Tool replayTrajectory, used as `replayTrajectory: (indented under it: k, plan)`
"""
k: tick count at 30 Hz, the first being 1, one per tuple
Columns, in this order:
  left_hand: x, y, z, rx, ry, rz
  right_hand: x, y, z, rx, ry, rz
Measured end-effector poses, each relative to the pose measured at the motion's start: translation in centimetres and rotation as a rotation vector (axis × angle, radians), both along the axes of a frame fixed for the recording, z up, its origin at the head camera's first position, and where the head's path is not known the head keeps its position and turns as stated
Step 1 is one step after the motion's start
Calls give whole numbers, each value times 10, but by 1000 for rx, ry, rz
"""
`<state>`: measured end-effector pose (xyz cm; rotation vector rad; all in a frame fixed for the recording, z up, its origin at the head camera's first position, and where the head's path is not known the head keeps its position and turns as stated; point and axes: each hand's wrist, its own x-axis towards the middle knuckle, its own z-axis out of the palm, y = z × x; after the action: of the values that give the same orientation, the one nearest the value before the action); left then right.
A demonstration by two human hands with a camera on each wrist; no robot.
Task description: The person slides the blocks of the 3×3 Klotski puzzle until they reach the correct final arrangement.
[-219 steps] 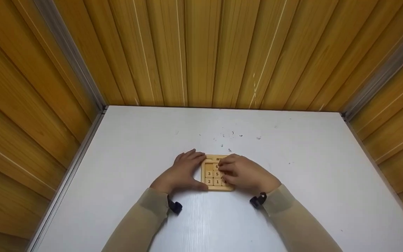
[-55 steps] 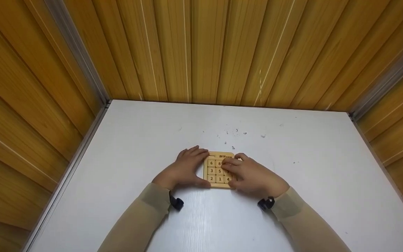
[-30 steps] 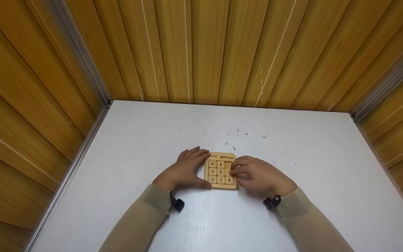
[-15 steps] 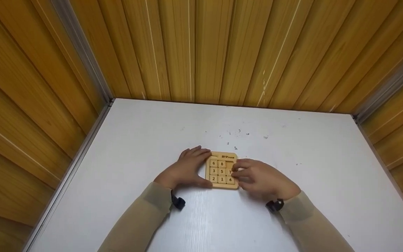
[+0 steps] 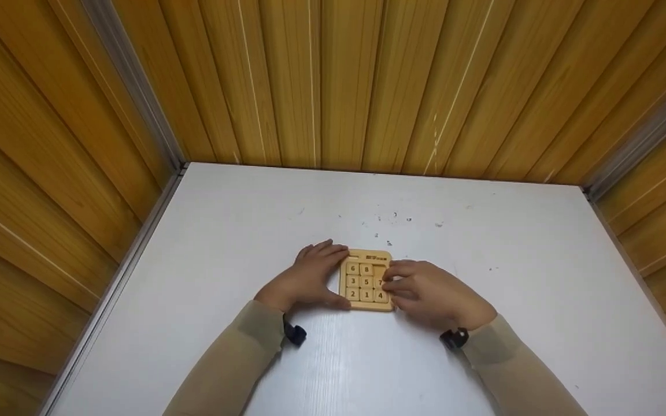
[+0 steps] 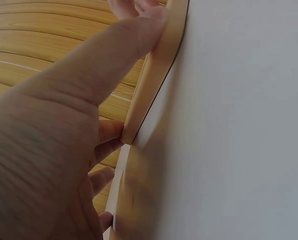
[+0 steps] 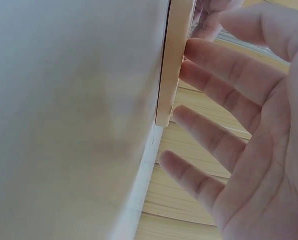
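A wooden number sliding puzzle (image 5: 367,308) lies flat on the white table, its tiles reading 6, 8, then 3, 5, 7, then 2, 1, 4. The slot at its top right has no tile. My left hand (image 5: 305,282) holds the puzzle's left side, thumb at the near corner and index finger at the far one. The left wrist view shows that thumb (image 6: 124,47) on the frame's edge. Over the right edge, my right hand (image 5: 434,292) has its fingertips at the 7 tile (image 5: 380,282). Loosely extended fingers (image 7: 228,67) appear in the right wrist view.
The white table (image 5: 240,214) carries small dark marks (image 5: 389,242) beyond the puzzle. Yellow wood-look panels (image 5: 344,86) stand behind and on both sides. A black wrist strap with a small device (image 5: 294,335) sits at the left cuff, another device (image 5: 454,338) at the right.
Since the oldest frame, the 6 tile has slid left into the top-left slot and the 8 stands at top middle. The right hand has drawn back rightward off the tiles; the left stays put.
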<state>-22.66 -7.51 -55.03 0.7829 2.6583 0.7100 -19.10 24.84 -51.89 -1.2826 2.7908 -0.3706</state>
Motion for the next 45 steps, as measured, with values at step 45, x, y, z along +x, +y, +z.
replayTrajectory:
  k: [45]
  plan:
    - [1,-1,-1,1,3,-9,-1,0,-2,97,-72,-122]
